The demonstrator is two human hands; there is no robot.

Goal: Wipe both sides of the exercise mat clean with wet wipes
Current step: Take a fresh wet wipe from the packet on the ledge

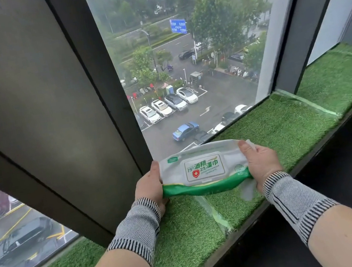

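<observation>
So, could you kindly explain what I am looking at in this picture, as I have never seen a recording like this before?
There is no machine here: a person wears a wide-angle camera on the head, so this one picture looks forward and down along their own forearms. The left hand and the right hand each grip one end of a soft pack of wet wipes, white with a green lower edge and a closed flap label on top. The pack is held just above a window ledge covered in artificial grass. Both wrists wear grey knitted wrist sleeves. Behind the ledge is a large window looking down on a wet car park and road. The exercise mat is not in view, so wiping has not begun.
</observation>
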